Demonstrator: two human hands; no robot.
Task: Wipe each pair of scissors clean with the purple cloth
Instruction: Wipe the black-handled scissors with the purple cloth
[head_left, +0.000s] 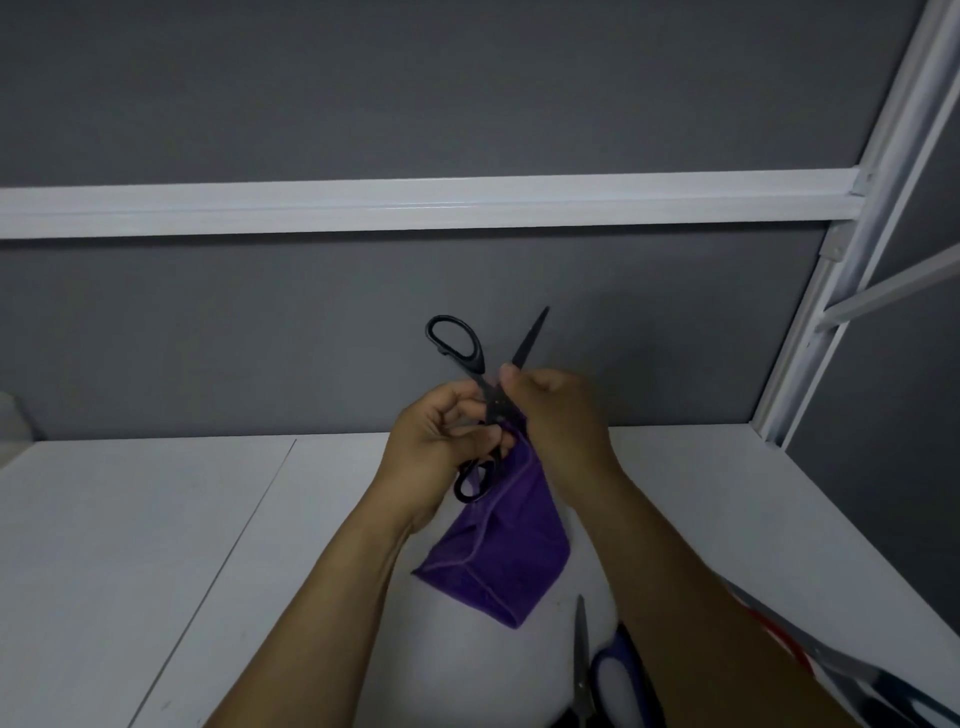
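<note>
Black scissors (462, 345) are held up above the white table (156, 545), spread open, one handle loop up left and one blade tip up right. My left hand (441, 447) grips them around the pivot and lower handle. My right hand (558, 415) pinches the purple cloth (498, 551) against the blade near the pivot; the rest of the cloth hangs down below both hands. Blue-handled scissors (605, 670) lie on the table at the bottom, partly hidden by my right forearm. Another pair with red and black parts (831, 670) lies at the lower right.
A grey partition wall with a white horizontal rail (415, 205) stands behind the table. A white metal frame post (831, 291) rises at the right. A pale object (10, 421) shows at the far left edge.
</note>
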